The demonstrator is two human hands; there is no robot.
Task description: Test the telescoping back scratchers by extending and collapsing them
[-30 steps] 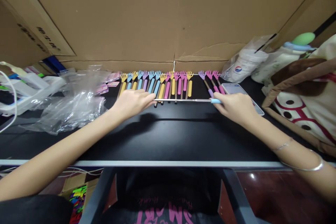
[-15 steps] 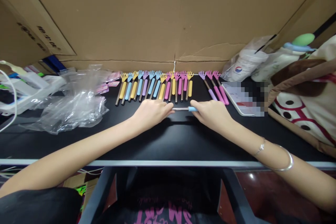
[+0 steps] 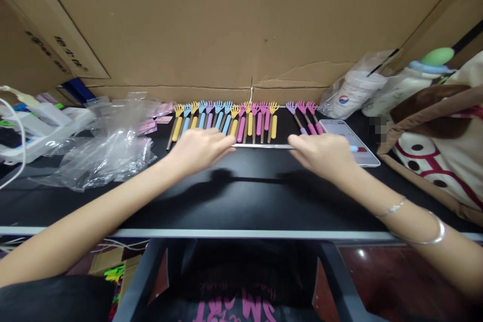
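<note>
My left hand (image 3: pixel 199 150) and my right hand (image 3: pixel 323 153) are both closed on a telescopic back scratcher (image 3: pixel 263 146), held level above the black table. Its thin metal rod shows between my fists, and a light blue tip sticks out past my right hand. The left end is hidden inside my left hand. Just behind lies a row of back scratchers (image 3: pixel 249 123) with yellow, blue, purple and pink claw heads and grips. A smaller group of purple and pink back scratchers (image 3: pixel 302 116) lies to its right, partly covered by my right hand.
Clear plastic bags (image 3: pixel 109 146) are heaped at left, beside a white device (image 3: pixel 45 131) with a cable. On the right are a phone (image 3: pixel 368 153), a bagged cup (image 3: pixel 354 93), a bottle (image 3: pixel 418 80) and a cloth bag (image 3: pixel 445 126). A cardboard wall (image 3: pixel 211 25) stands behind.
My hands have moved apart, left hand leftward and right hand rightward. More of the metal rod shows between them. Both hands have risen slightly from the table.
</note>
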